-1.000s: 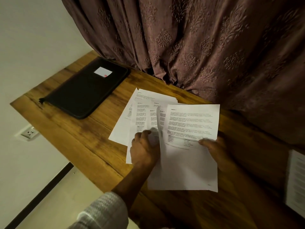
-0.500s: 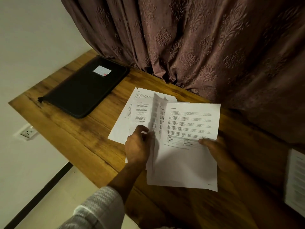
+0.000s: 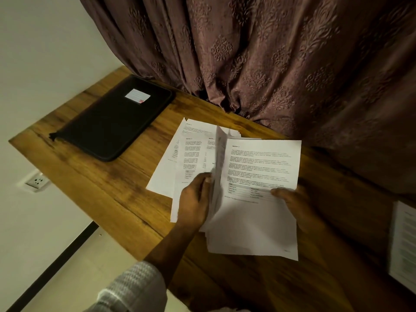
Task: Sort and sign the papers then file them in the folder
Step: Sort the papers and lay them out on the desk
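Note:
A stack of white printed papers (image 3: 258, 217) is held over the wooden table (image 3: 94, 190). My right hand (image 3: 292, 206) grips the stack's right edge, thumb on the top sheet headed "Section 1". My left hand (image 3: 195, 201) pinches the left edges of several sheets, which stand lifted and blurred (image 3: 219, 158). More printed sheets (image 3: 177, 158) lie fanned flat on the table just left of the stack. A closed black zip folder (image 3: 112, 124) with a small white label lies at the table's far left corner, well apart from both hands.
A brown patterned curtain (image 3: 258, 55) hangs along the table's back edge. Another printed sheet (image 3: 404, 242) lies at the far right edge of view. A wall socket (image 3: 37, 181) sits below the table's left edge, with light floor beneath.
My left hand has moved slightly left and up along the stack's edge, and the lifted sheets have flipped further upright. My right hand has kept its hold.

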